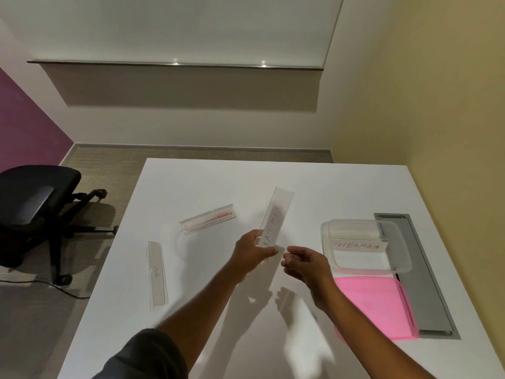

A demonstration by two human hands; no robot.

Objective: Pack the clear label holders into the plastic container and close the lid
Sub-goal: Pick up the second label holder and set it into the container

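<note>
My left hand [252, 253] grips the near end of a clear label holder [276, 214] with a handwritten paper strip, raised above the table and pointing away. My right hand [306, 262] hovers just to its right, fingers curled and apart, holding nothing. A clear plastic container [404, 250] stands at the right with one label holder marked SUPERMAN [358, 244] lying across it. The pink lid [377, 307] lies flat in front of the container. Two more clear label holders lie on the table: one [208, 219] in the middle and one [158, 272] at the left.
The white table [273, 337] has a grey cable tray [426, 283] set into it along the right side, behind the container. A black office chair [35, 203] stands on the floor at the left. A yellow wall runs along the right.
</note>
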